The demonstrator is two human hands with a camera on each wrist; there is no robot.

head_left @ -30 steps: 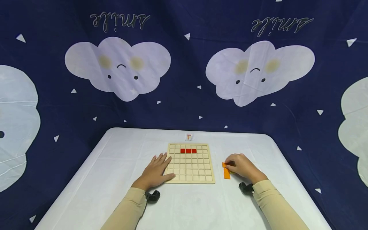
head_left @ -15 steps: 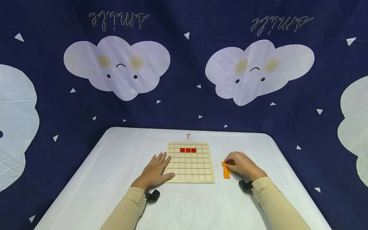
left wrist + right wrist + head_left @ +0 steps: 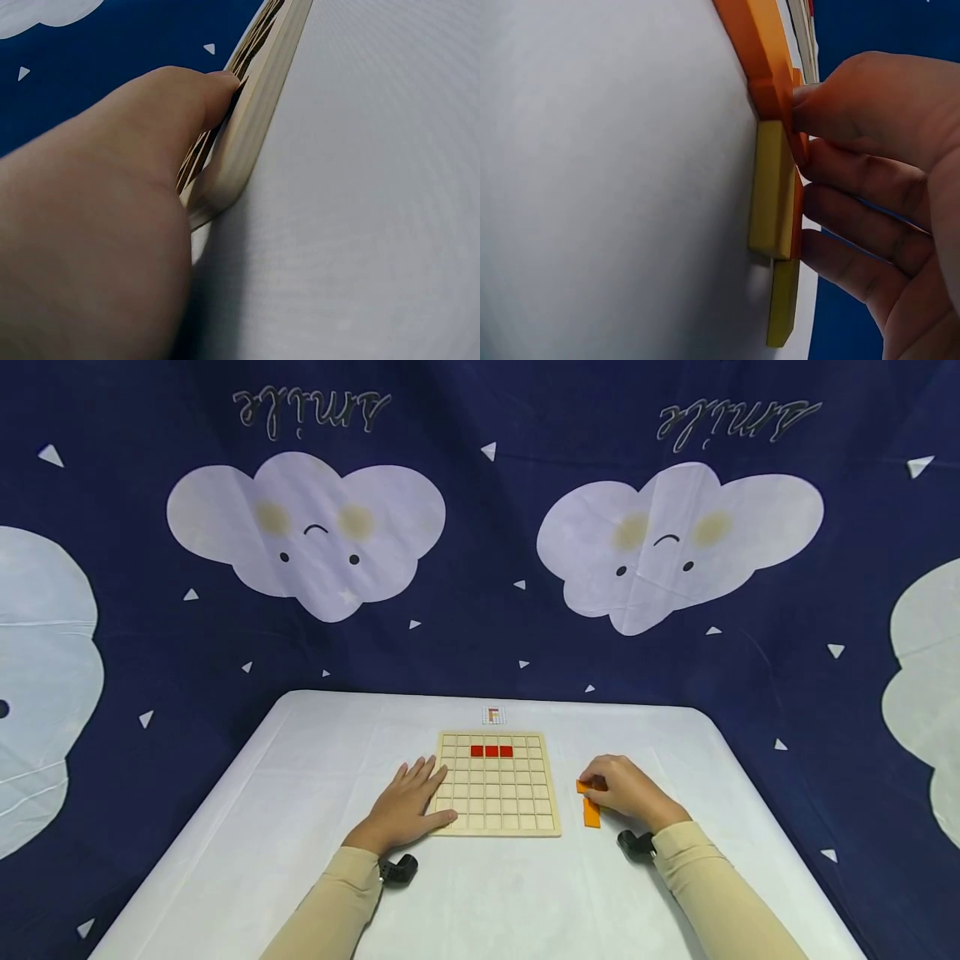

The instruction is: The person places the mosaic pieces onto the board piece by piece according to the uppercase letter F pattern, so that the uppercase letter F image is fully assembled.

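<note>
A wooden grid board (image 3: 498,814) lies on the table with three red square tiles (image 3: 491,752) in a row near its far side. My left hand (image 3: 405,810) rests on the board's left edge, fingers spread and thumb over the near-left corner. Right of the board, my right hand (image 3: 626,789) pinches a small orange tile (image 3: 581,786) between thumb and index finger. Just below it lies a longer orange tile (image 3: 592,813). The right wrist view shows a yellow block (image 3: 771,195) and another yellow block (image 3: 783,304) beneath the other fingers; in the head view the hand hides them.
Beyond the board lies a small printed card (image 3: 493,716) with a coloured grid pattern. The white table (image 3: 480,902) meets a dark blue cloth (image 3: 480,568) with clouds at the back. Each wrist carries a small black camera (image 3: 399,870).
My right hand has shifted slightly left, and the small orange tile has moved a little left with it. The yellow seen beside the fingers is now hidden in the head view. The left hand stays put.
</note>
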